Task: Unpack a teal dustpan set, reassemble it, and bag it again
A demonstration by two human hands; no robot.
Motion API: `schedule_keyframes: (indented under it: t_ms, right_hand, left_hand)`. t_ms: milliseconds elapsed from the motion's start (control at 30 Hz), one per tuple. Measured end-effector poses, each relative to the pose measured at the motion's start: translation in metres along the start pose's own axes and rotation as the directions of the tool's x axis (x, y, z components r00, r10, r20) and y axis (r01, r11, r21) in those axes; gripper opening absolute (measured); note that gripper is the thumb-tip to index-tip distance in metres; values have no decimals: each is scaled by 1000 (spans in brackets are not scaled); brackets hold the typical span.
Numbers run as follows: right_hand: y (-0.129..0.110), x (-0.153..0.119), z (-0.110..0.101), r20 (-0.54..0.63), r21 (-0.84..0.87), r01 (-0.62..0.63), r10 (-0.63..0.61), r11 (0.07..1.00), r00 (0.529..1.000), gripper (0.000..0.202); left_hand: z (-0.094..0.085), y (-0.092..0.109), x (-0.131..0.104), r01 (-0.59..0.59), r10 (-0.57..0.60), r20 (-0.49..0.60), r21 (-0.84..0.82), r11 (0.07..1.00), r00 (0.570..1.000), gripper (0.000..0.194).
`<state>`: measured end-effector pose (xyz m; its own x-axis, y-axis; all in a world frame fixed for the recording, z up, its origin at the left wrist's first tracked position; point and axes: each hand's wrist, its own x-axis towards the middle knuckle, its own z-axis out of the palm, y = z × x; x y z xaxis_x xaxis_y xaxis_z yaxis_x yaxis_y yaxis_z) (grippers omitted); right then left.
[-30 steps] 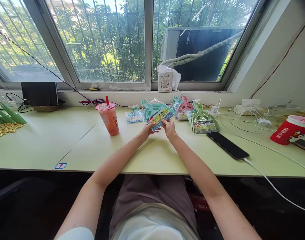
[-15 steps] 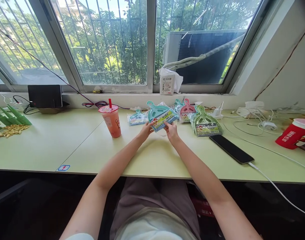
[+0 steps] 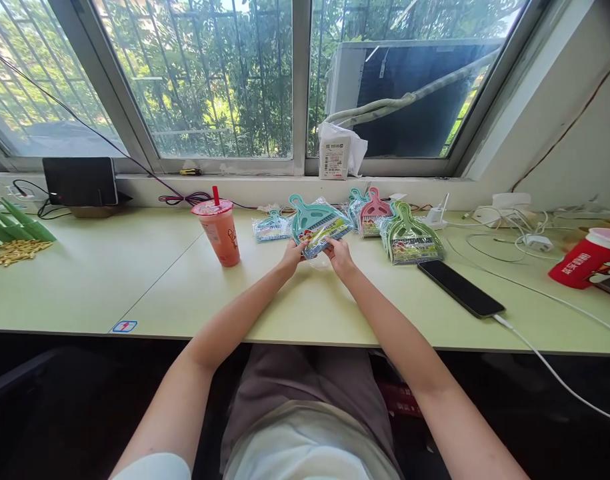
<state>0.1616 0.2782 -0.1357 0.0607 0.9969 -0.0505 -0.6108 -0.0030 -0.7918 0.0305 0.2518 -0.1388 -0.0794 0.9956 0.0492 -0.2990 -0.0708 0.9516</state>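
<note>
Between my two hands is a teal mini dustpan and brush set [image 3: 317, 223] in clear plastic wrap with a printed label, tilted above the desk. My left hand [image 3: 293, 257] pinches its lower left corner. At the lower right edge, my right hand [image 3: 340, 256] grips the wrap. A smaller-looking teal wrapped set [image 3: 273, 227] lies just behind my left hand. Beyond my right hand are a pink wrapped set [image 3: 374, 215], another teal set [image 3: 357, 203] partly hidden, and a stack of green wrapped sets [image 3: 409, 237].
A lidded cup of pink drink [image 3: 219, 233] with a red straw stands left of my hands. To the right lie a black phone [image 3: 462, 288] on a white cable, a red cup [image 3: 587, 260] and tangled cables. A tablet [image 3: 79, 181] stands at the back left, beyond yellow pieces [image 3: 19, 251].
The view has tilted down a little, so the scene sits slightly differently. Both hands keep hold of the teal set, its angle barely altered.
</note>
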Motion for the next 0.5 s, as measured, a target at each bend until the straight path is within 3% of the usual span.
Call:
schedule_keyframes:
  t_ms: [133,333,500]
  right_hand:
    - [-6,4,-3,-5,-28,-15,14,1000,1000,19]
    - [-16,9,-9,147,-90,9,5,996,989,22]
    - [-19,10,-11,167,-103,-14,31,995,985,23]
  left_hand:
    - [1,0,-1,-34,32,48,35,999,998,39]
    - [1,3,-4,-62,60,42,51,997,997,47]
    - [-1,3,-4,-70,65,75,70,995,995,47]
